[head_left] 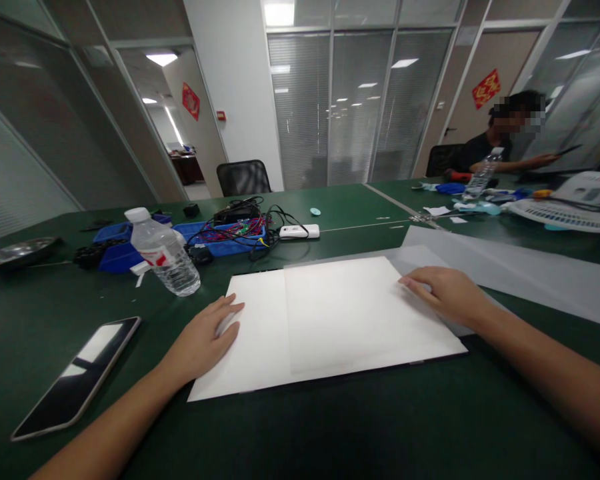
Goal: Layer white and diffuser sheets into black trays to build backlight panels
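Note:
White paper (345, 320) lies flat in front of me on the dark green table, with a vertical edge or fold line left of its middle. A thin dark border shows beneath its near and far edges. My left hand (205, 340) rests on the paper's left edge, fingers spread and holding nothing. At the right edge, my right hand (447, 293) has its thumb and index fingertips together on the paper. Translucent sheets (520, 273) lie behind and beneath my right hand, reaching out to the right.
Left of the paper are a phone (77, 377) and a tilted-looking water bottle (165, 253). Behind sit blue bins (230, 248) with tangled wires and a white device (300, 231). Far right, a seated person (500, 147) is near another bottle (483, 175) and a white fan (567, 213).

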### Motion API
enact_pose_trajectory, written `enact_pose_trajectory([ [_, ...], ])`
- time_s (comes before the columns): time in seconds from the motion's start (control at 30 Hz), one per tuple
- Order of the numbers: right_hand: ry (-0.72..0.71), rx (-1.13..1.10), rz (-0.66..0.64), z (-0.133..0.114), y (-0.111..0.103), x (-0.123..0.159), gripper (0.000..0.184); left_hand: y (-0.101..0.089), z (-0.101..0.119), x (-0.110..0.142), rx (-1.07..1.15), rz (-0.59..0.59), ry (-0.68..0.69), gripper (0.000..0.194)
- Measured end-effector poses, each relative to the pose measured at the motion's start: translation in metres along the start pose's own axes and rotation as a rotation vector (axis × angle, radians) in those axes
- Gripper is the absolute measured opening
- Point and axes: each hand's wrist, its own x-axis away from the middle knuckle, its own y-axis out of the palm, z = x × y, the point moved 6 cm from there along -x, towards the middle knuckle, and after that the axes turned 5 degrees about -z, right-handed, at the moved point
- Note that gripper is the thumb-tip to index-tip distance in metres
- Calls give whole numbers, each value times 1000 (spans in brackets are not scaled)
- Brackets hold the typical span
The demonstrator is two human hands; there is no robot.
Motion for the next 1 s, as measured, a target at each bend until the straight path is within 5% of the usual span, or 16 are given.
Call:
enact_pose_trajectory([
  [0.13, 65, 23, -36, 8, -1, 1, 52, 0, 0, 0, 2, -8, -15, 59],
  [0.43, -137, -98, -27, -35, 2, 4, 47, -1, 1, -1, 7, -19, -19, 61],
  [0.77, 56, 41, -69, 6, 1, 0, 53, 0, 0, 0, 17, -19, -24, 62],
  [1.0, -122, -85, -114, -34, 8, 4, 49, 1, -3, 0, 28, 6, -16, 60],
])
